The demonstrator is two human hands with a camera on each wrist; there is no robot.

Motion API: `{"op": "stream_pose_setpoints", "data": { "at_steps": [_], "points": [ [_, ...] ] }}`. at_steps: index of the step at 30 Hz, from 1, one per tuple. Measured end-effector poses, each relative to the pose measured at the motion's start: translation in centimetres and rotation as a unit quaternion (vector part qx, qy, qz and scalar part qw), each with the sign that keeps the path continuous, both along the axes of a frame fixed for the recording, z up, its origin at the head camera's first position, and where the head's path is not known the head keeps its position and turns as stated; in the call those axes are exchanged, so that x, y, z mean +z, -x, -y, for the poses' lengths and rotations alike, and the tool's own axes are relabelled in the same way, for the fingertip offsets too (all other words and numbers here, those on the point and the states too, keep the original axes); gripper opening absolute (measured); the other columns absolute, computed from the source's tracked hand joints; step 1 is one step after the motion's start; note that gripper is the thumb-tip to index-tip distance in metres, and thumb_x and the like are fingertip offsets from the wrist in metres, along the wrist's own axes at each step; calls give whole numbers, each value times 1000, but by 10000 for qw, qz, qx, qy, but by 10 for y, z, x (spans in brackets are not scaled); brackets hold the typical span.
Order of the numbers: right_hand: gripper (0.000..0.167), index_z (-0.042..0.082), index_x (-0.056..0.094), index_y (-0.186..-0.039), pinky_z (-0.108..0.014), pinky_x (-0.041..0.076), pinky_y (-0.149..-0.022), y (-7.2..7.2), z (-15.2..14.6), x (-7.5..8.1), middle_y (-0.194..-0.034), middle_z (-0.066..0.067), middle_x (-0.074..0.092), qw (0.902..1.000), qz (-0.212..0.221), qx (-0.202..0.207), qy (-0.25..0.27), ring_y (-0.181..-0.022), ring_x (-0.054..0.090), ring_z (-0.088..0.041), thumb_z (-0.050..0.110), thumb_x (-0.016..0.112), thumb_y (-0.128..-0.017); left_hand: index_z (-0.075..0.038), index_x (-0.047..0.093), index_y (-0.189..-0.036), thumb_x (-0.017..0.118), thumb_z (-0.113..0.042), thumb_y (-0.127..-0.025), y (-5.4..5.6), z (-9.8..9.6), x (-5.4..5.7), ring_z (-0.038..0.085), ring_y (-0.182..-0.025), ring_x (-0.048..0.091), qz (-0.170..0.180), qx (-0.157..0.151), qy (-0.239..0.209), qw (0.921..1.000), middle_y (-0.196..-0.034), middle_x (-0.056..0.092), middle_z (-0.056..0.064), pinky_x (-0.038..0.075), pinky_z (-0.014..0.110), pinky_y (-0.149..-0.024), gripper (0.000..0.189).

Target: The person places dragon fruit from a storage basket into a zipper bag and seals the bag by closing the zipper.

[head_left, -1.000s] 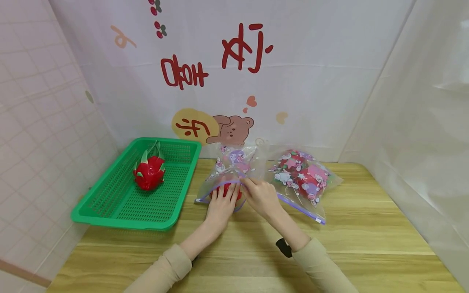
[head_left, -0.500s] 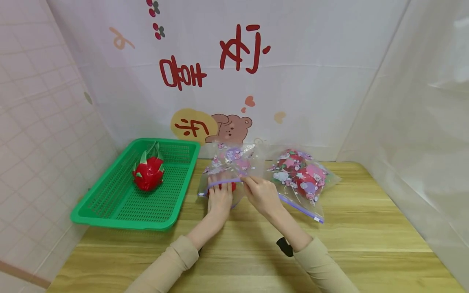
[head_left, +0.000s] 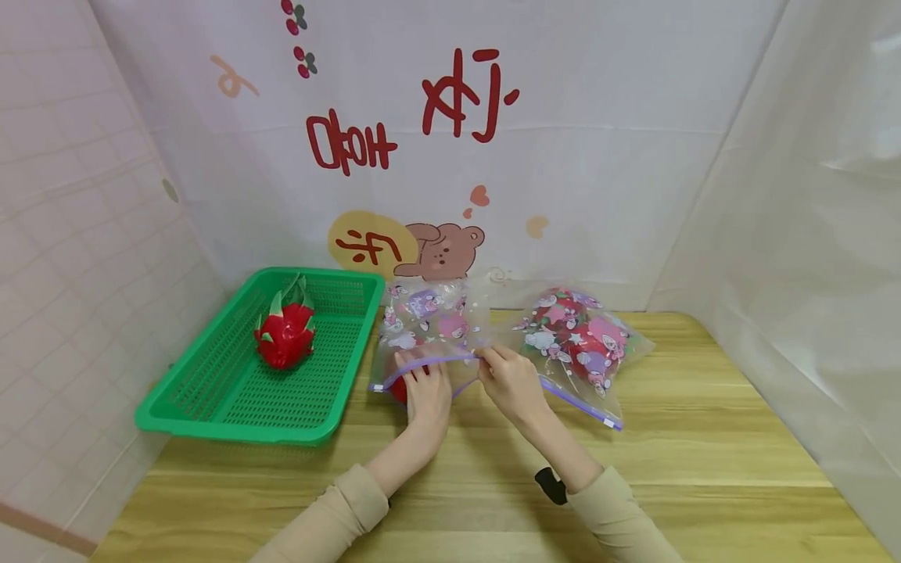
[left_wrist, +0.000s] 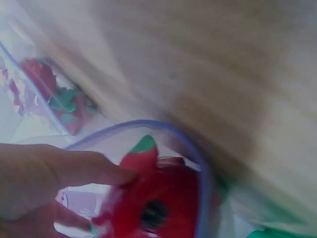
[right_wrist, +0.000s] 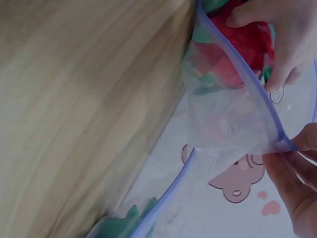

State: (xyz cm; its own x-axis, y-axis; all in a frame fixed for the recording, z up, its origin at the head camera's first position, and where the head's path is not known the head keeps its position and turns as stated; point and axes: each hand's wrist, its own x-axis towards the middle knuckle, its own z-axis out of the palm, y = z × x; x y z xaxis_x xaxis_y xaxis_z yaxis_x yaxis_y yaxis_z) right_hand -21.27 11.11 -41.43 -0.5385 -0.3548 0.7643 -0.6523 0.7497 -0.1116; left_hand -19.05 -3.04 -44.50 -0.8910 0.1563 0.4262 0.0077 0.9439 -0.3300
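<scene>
Left hand (head_left: 429, 397): fingers spread, fairly straight, touching the red dragon fruit (left_wrist: 173, 196) in the mouth of the clear bag (head_left: 425, 313).
Right hand (head_left: 514, 381): pinching the right end of its purple rim (head_left: 449, 359), apart from the other hand.
Second bag (head_left: 584, 344): to the right, holding red shapes (we see them through cartoon prints).
Green basket (head_left: 232, 432): left, with another dragon fruit (head_left: 285, 338) inside.

My desk (head_left: 479, 500) is yellowish-brown w/ wood grain running L–R. On it I've got a green basket (head_left: 232, 433) at L, an open printed zip bag (head_left: 454, 322) approx. mid, mouth twd me, & a filled zip bag (head_left: 594, 348) just R of it.
</scene>
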Motion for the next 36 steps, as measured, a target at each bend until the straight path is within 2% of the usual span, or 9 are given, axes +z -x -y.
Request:
{"op": "stream_pose_setpoints", "data": {
  "at_steps": [4, 7, 10, 15, 17, 21, 26, 31, 36],
  "points": [
    [16, 6, 72, -85, -23, 51, -48, 3, -1, -5, -76, -5, 69, 9996, -101, -205, -183, -57, 63, -17, -3, 73, -71, -9, 52, -131, 52, -21, -91, 0, 6, -4, 35, -125, 48, -154, -425, -12, 9990, -130, 53, 11, 39, 50, -106, 42],
    [15, 7, 72, -85, -23, 51, -48, 4, 0, -5, -75, -4, 70, 9991, -249, -189, -287, -59, 65, -17, 1, 76, -72, -11, 55, -125, 52, -17, -88, 1, 12, -8, 30, -122, 50, -394, -731, -175, 9964, -127, 54, 7, 48, 42, -96, 37],
    [12, 5, 72, -84, -19, 48, -45, 5, 1, -3, -71, -5, 70, 9992, -309, -27, -233, -51, 59, -12, -1, 73, -74, -11, 54, -125, 60, -17, -84, 1, 16, -8, 28, -119, 52, -249, -831, -182, 9961, -127, 55, 6, 52, 37, -88, 42],
    [13, 1, 71, -84, -11, 39, -42, 2, 2, 4, -65, -5, 67, 9996, -146, 246, -16, -43, 42, -3, -7, 68, -75, -9, 52, -131, 58, -17, -86, 5, 17, -6, 32, -127, 48, 20, -569, -14, 9984, -136, 51, 11, 44, 47, -103, 46],
    [13, 2, 71, -85, -12, 40, -43, 1, 3, 5, -65, -5, 66, 9995, -94, 290, 24, -44, 46, -4, -6, 69, -75, -6, 50, -134, 56, -17, -88, 9, 16, -6, 36, -134, 41, 156, -377, 61, 9991, -141, 46, 15, 34, 54, -111, 48],
    [12, 2, 71, -84, -18, 45, -44, -1, 4, 7, -67, -5, 67, 9993, -44, 357, 128, -47, 54, -9, -7, 69, -75, -5, 44, -139, 60, -29, -89, 18, 13, -3, 37, -135, 38, 657, 13, 114, 9978, -145, 40, 18, 30, 55, -113, 58],
    [11, 4, 72, -84, -23, 48, -45, 0, 4, 7, -69, -4, 69, 9997, -99, 192, 90, -50, 60, -13, -4, 70, -76, -3, 45, -139, 58, -27, -91, 23, 15, -3, 37, -133, 40, 727, -46, 41, 9973, -143, 40, 20, 34, 52, -111, 55],
    [16, 7, 72, -85, -24, 50, -46, 1, 7, 4, -75, -4, 70, 9993, -261, -181, -177, -58, 64, -16, -3, 73, -74, -4, 51, -133, 63, -16, -86, 13, 26, -11, 35, -132, 45, 15, -598, 56, 9982, -140, 47, 20, 40, 46, -108, 51],
    [23, 10, 72, -93, -24, 55, -54, 2, 20, 4, -88, -4, 71, 9968, -571, 15, -560, -76, 68, -20, 0, 76, -73, -5, 51, -133, 71, -19, -80, 2, 30, -14, 31, -128, 51, -298, -778, 241, 9962, -135, 52, 19, 45, 38, -105, 58]
  ]
}}
